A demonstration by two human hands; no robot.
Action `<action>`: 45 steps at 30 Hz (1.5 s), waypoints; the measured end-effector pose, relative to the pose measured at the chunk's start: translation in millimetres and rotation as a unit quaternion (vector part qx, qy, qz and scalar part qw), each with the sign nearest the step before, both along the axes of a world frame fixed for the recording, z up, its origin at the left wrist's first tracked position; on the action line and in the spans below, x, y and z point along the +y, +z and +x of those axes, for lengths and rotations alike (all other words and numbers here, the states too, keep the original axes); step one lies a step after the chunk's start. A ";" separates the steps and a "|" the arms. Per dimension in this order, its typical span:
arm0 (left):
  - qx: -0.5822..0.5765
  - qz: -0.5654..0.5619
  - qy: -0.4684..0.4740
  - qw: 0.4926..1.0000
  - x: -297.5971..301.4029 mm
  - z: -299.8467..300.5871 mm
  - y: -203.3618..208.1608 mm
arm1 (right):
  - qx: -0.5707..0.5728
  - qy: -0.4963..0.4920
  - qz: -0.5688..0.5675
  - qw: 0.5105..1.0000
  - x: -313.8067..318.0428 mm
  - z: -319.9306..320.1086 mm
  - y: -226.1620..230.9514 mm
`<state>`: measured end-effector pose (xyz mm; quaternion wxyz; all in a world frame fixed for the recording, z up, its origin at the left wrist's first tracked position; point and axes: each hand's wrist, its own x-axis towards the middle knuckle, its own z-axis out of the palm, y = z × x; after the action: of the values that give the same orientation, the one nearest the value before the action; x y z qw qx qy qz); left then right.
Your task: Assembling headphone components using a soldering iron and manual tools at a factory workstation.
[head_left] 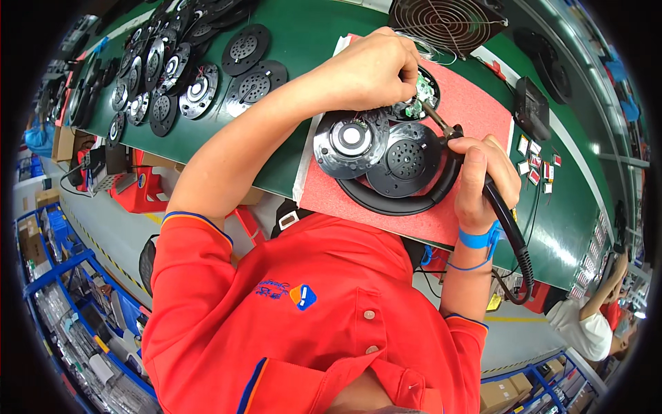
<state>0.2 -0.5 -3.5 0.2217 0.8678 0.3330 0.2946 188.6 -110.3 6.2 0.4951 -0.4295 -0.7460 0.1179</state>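
Note:
My right hand (486, 179) is closed around the handle of a soldering iron (501, 207), its metal tip reaching a green circuit board (425, 88) inside a round black housing. Over that board my left hand (383, 72) is closed in a pinch; what its fingertips hold, if anything, is hidden. Just below lie a black speaker disc with a white ring (353, 137) and a perforated round disc (405, 159). A curved black headband (400, 205) runs beneath them, on a pink foam sheet (476, 100).
Many black speaker discs (198, 90) crowd the green table (269, 181) at left. A fan with a wire grille (447, 24) stands at the back. Small wired battery-like packs (534, 163) and a black tray (531, 109) sit at right. Another person (583, 328) is at far right.

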 end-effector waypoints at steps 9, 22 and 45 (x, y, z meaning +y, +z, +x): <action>0.028 -0.035 0.003 0.999 -1.8 0.5 4.2 | 0.022 0.014 0.069 0.997 -0.2 8.3 -3.9; 0.020 -0.057 -0.007 0.998 -7.1 -6.1 4.9 | -0.055 0.103 -0.083 0.990 -59.4 4.1 -18.8; 0.381 -0.028 0.181 0.906 324.7 -230.5 -47.7 | -0.191 -0.376 -0.005 0.907 -13.5 252.6 36.8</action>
<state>-230.4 324.3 -51.1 0.0452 0.8322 0.5516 -0.0328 441.2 -123.8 43.0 0.3483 -0.6951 -0.6090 -0.1574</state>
